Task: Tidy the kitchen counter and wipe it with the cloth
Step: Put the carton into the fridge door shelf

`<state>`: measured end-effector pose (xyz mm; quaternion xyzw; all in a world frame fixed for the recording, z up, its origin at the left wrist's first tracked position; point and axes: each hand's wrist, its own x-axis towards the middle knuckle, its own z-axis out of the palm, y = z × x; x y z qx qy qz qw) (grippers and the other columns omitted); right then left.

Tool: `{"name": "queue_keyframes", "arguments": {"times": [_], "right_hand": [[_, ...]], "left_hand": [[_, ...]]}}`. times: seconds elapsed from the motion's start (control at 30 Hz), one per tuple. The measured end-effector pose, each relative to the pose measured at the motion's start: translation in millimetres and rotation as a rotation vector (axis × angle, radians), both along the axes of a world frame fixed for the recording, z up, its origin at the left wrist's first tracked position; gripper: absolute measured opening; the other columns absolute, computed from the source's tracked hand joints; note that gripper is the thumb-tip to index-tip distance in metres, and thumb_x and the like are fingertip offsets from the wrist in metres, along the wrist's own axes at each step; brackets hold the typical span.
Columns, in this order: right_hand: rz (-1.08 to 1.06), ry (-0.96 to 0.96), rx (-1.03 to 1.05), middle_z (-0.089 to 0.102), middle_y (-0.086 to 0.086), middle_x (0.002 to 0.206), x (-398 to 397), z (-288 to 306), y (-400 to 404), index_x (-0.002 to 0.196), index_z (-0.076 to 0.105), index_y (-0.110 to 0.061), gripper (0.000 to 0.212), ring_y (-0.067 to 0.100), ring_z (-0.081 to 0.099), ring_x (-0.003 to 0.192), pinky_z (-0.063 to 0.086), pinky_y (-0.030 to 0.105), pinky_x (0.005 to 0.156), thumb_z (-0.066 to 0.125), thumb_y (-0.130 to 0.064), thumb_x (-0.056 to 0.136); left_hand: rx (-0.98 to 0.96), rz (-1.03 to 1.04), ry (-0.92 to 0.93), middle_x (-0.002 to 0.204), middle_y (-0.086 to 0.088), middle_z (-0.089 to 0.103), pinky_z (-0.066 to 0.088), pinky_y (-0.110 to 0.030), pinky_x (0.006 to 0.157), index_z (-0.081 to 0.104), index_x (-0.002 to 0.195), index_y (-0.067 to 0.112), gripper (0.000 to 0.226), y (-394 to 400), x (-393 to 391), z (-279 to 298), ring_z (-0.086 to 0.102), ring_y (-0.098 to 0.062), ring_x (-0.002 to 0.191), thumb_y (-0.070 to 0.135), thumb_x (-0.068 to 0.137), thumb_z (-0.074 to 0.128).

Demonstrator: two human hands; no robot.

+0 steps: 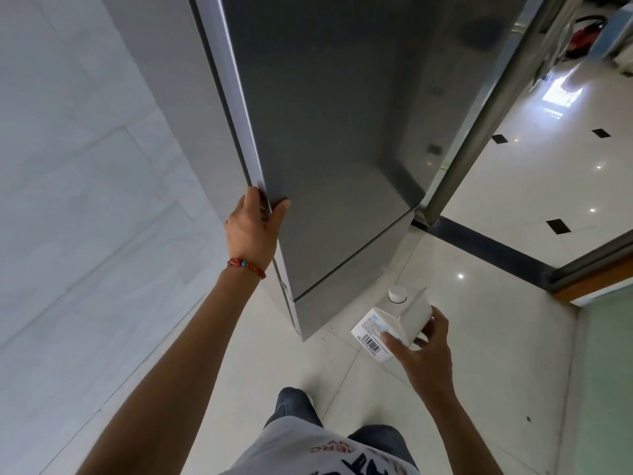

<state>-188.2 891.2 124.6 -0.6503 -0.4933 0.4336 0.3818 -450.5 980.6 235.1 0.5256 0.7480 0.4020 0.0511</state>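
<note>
I have one view only, from the head camera, wide-angle, looking steeply down and forward. The grey fridge door [342, 132] fills the upper centre, close in; my own legs sit at the bottom edge of the frame.

The glossy pale tiled floor [404, 389] under me carries the grey refrigerator [342, 166]; a dark threshold strip [489, 248] crosses it just beyond the refrigerator.
</note>
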Motion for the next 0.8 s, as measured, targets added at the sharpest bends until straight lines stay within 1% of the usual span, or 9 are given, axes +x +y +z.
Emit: {"name": "queue_keyframes", "arguments": {"times": [0.13, 0.23, 0.43, 0.5, 0.57, 0.6, 0.67, 0.73, 0.8], "right_hand": [[0.012, -0.009, -0.007, 0.052, -0.002, 0.109, 12, 0, 0, 0.120, 0.034, -0.030, 0.075, 0.019, 0.058, 0.096, 0.051, 0.006, 0.057, 0.082, -0.018, 0.064], [0.023, 0.004, -0.003, 0.053, -0.002, 0.110, 26, 1, 0, 0.113, 0.032, -0.037, 0.072, 0.020, 0.059, 0.096, 0.052, 0.008, 0.059, 0.082, -0.018, 0.065], [0.002, -0.025, 0.046, 0.050, 0.000, 0.113, 73, 7, -12, 0.126, 0.034, -0.020, 0.078, 0.023, 0.056, 0.100, 0.050, 0.007, 0.059, 0.081, -0.016, 0.064], [-0.029, -0.010, 0.068, 0.051, -0.001, 0.113, 93, 10, -23, 0.125, 0.034, -0.022, 0.083, 0.022, 0.058, 0.098, 0.051, 0.008, 0.060, 0.082, -0.033, 0.058], [-0.069, 0.007, 0.075, 0.052, -0.003, 0.111, 114, 13, -36, 0.122, 0.034, -0.027, 0.092, 0.018, 0.059, 0.094, 0.052, 0.009, 0.061, 0.076, -0.060, 0.047], [-0.096, 0.006, 0.074, 0.052, -0.003, 0.111, 125, 13, -43, 0.120, 0.034, -0.028, 0.090, 0.017, 0.059, 0.094, 0.053, 0.010, 0.062, 0.076, -0.060, 0.048], [-0.148, -0.021, 0.077, 0.052, -0.001, 0.112, 147, 12, -57, 0.117, 0.033, -0.029, 0.076, 0.020, 0.057, 0.099, 0.057, 0.020, 0.069, 0.081, -0.032, 0.058], [-0.216, -0.041, 0.078, 0.054, 0.002, 0.111, 169, 11, -71, 0.116, 0.034, -0.028, 0.073, 0.023, 0.057, 0.102, 0.057, 0.035, 0.079, 0.082, -0.014, 0.063], [-0.301, -0.032, 0.069, 0.055, 0.004, 0.111, 189, 12, -85, 0.116, 0.036, -0.026, 0.073, 0.026, 0.057, 0.103, 0.054, 0.038, 0.082, 0.083, -0.011, 0.062]], "left_hand": [[0.029, -0.017, 0.024, 0.072, -0.020, 0.061, 0.037, -0.028, 0.057, 0.042, 0.075, 0.007, 0.034, -9, 12, -7, 0.046, -0.023, 0.057, 0.034, 0.083, 0.062], [0.109, -0.070, 0.103, 0.059, -0.014, 0.060, 0.040, -0.021, 0.049, 0.050, 0.070, 0.001, 0.041, -29, 44, -21, 0.050, -0.023, 0.045, 0.041, 0.077, 0.060], [0.351, -0.315, 0.262, 0.065, -0.008, 0.062, 0.053, -0.025, 0.052, 0.048, 0.078, 0.015, 0.039, -64, 117, -32, 0.058, -0.017, 0.057, 0.052, 0.087, 0.040], [0.434, -0.303, 0.245, 0.082, -0.009, 0.057, 0.053, -0.030, 0.059, 0.048, 0.086, 0.015, 0.036, -67, 136, -34, 0.052, -0.017, 0.073, 0.051, 0.086, 0.044], [0.433, -0.181, 0.132, 0.102, -0.006, 0.046, 0.051, -0.035, 0.073, 0.046, 0.101, 0.013, 0.049, -66, 158, -29, 0.045, -0.018, 0.089, 0.058, 0.082, 0.045], [0.407, -0.152, 0.094, 0.110, -0.006, 0.044, 0.047, -0.037, 0.081, 0.043, 0.109, 0.012, 0.060, -65, 172, -27, 0.042, -0.020, 0.097, 0.064, 0.079, 0.042], [0.336, -0.217, 0.111, 0.124, -0.014, 0.050, 0.037, -0.041, 0.093, 0.037, 0.121, 0.013, 0.072, -61, 199, -25, 0.039, -0.021, 0.110, 0.070, 0.077, 0.036], [0.243, -0.369, 0.146, 0.128, -0.019, 0.053, 0.034, -0.042, 0.099, 0.036, 0.125, 0.018, 0.069, -56, 225, -28, 0.037, -0.021, 0.118, 0.069, 0.079, 0.033], [0.172, -0.491, 0.185, 0.127, -0.015, 0.054, 0.034, -0.046, 0.102, 0.039, 0.122, 0.020, 0.061, -50, 244, -35, 0.038, -0.020, 0.121, 0.065, 0.083, 0.030]]}}
